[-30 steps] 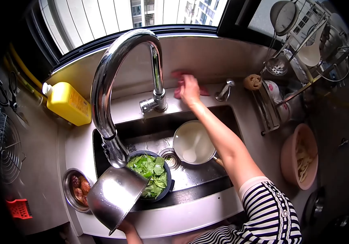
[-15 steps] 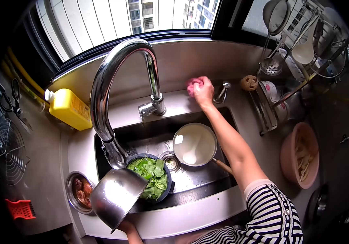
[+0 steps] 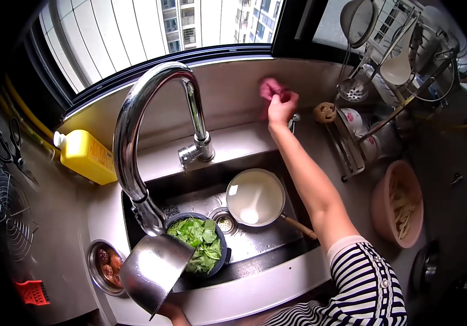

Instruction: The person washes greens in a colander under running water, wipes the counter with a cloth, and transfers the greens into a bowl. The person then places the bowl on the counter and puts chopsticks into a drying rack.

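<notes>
My right hand (image 3: 283, 110) is closed on a crumpled pink cloth (image 3: 270, 88), up against the wall panel behind the sink. In front of my body, my left hand (image 3: 171, 311) grips a shiny steel bowl (image 3: 154, 269) by its underside or edge; its fingers are mostly hidden. The bowl is tilted on its side, its rim close to a dark pot (image 3: 225, 247) of green leaves (image 3: 198, 239) in the sink. Right of the pot, a white saucepan (image 3: 263, 187) with a wooden handle and a pale ladle inside stands in the sink (image 3: 266, 252).
A tall chrome faucet (image 3: 125, 136) arches over the sink's left side. On the left are a yellow jug (image 3: 89, 157) and a steel bowl of brownish food (image 3: 96, 271). To the right stand a utensil rack (image 3: 347, 155) and a pink basin (image 3: 381, 209) with pale food strips.
My right hand has moved the pink cloth from the ledge behind the sink up onto the wall panel. My left hand and the tilted bowl stay nearly in place; the view has shifted slightly.
</notes>
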